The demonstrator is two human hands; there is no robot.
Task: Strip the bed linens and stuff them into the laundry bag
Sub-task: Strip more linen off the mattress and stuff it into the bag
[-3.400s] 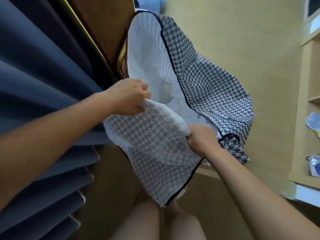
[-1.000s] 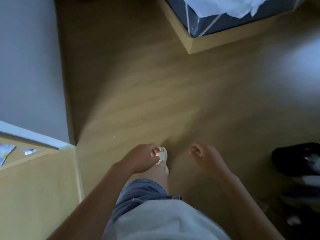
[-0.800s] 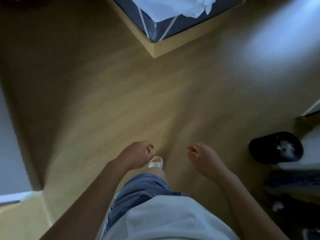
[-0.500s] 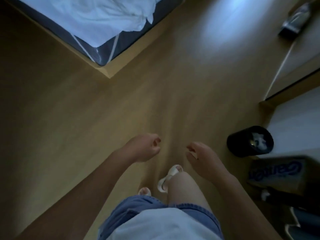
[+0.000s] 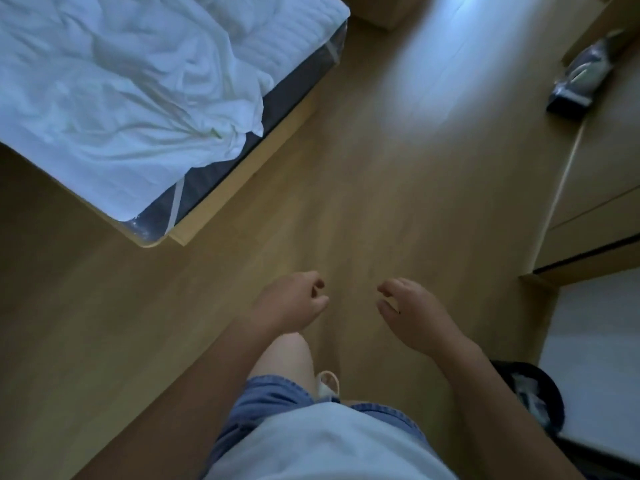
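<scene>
Crumpled white bed linens lie on the bed at the upper left, over a dark plastic-wrapped mattress on a light wooden frame. My left hand and my right hand hang in front of me above the wooden floor, well short of the bed. Both have loosely curled fingers and hold nothing. The houndstooth laundry bag is out of view.
Wooden floor stretches between the bed and light wooden cabinets on the right. A dark packet lies at the upper right. A black bin stands by my right forearm, next to a white surface.
I let go of the houndstooth bag and turned away from it. The view has swung and moved toward the bed, which now fills the upper left. My empty hands stay in front.
</scene>
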